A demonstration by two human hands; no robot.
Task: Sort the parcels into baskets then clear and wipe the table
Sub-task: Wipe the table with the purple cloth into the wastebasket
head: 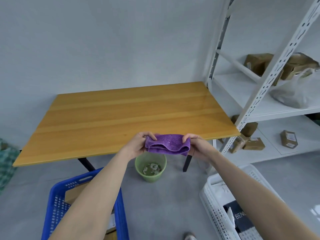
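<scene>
A folded purple cloth (167, 144) hangs in the air just in front of the wooden table's (121, 115) near edge. My left hand (138, 144) pinches its left end and my right hand (195, 146) pinches its right end. The tabletop carries nothing. A blue basket (52, 201) on the floor at lower left holds brown cardboard parcels, partly hidden by my left forearm. A white basket (214, 210) at lower right holds soft bag parcels, one dark with white lettering.
A green bin (138, 168) with scraps inside stands on the floor under the table's near edge. A white metal shelf rack (259, 94) on the right holds several brown boxes and a plastic bag. A green patterned bag (7, 161) sits at far left.
</scene>
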